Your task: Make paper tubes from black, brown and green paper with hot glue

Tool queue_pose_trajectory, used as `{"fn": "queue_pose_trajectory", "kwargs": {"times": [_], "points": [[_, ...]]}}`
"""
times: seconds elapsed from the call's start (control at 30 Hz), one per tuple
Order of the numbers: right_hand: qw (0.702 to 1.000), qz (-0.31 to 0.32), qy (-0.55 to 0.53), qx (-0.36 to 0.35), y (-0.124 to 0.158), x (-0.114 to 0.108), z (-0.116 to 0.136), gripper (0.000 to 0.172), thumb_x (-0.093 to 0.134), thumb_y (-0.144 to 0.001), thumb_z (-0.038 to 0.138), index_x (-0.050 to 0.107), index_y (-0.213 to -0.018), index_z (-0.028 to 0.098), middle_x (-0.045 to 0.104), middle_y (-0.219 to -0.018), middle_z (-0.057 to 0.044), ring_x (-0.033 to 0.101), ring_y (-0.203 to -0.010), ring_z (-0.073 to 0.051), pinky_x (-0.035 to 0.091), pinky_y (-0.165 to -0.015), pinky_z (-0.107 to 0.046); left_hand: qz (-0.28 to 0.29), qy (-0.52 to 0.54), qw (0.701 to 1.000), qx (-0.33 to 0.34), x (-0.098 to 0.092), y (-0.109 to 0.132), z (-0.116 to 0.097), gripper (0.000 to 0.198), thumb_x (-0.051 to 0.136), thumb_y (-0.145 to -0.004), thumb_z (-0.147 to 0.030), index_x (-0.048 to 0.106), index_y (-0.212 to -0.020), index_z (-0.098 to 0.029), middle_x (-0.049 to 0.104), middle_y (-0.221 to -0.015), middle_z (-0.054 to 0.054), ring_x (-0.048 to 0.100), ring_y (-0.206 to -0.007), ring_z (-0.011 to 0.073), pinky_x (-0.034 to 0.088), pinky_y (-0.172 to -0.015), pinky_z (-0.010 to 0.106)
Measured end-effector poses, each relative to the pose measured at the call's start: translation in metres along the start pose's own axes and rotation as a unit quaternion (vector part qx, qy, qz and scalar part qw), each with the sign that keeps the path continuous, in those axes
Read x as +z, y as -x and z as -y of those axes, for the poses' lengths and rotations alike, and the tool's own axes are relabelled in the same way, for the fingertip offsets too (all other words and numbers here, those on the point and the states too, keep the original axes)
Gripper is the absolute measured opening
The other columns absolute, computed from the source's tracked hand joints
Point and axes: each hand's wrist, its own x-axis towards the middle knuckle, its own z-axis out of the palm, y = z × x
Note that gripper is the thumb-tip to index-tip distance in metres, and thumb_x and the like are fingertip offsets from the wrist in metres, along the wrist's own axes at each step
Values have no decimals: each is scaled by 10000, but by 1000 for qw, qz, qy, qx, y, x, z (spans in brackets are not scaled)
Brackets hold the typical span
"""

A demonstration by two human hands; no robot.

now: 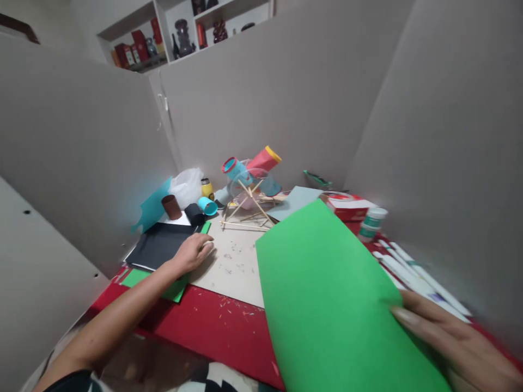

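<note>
A large sheet of green paper (327, 294) is pinched at its right edge by my right hand (445, 332), thumb on top. The sheet slants above the right part of the table and hides what lies behind it. My left hand (195, 252) rests palm down with loosely bent fingers, holding nothing. It lies where the stack of black paper (159, 245) meets a pale work board (232, 267). More green paper (175, 291) sticks out beneath the black stack. Beyond the board stands a wooden-stick frame (249, 201) bearing coloured paper tubes (263, 160).
Several white marker-like sticks (425, 277), a white-and-green tub (372, 222) and a red box (349, 207) sit at the right. Back left are a brown paper tube (171, 207), a blue paper ring (207, 206), a yellow jar (207, 188) and a plastic bag (188, 185). Grey panels enclose the red table (220, 321).
</note>
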Motion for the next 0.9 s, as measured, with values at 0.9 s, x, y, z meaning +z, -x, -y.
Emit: {"fn": "queue_pose_trajectory", "kwargs": {"times": [0.9], "points": [[963,268,-21,1,-31,86,20,274,867,-608,368,743,-758,174,759,-723,-61,684,-585,-185,569,-606,-276,-8,650,758,-48,13,6,-57,1123,813,-691,-240,82,-1536,-354,261,-1589,92,405,-1369,315,366,-1104,438]]}}
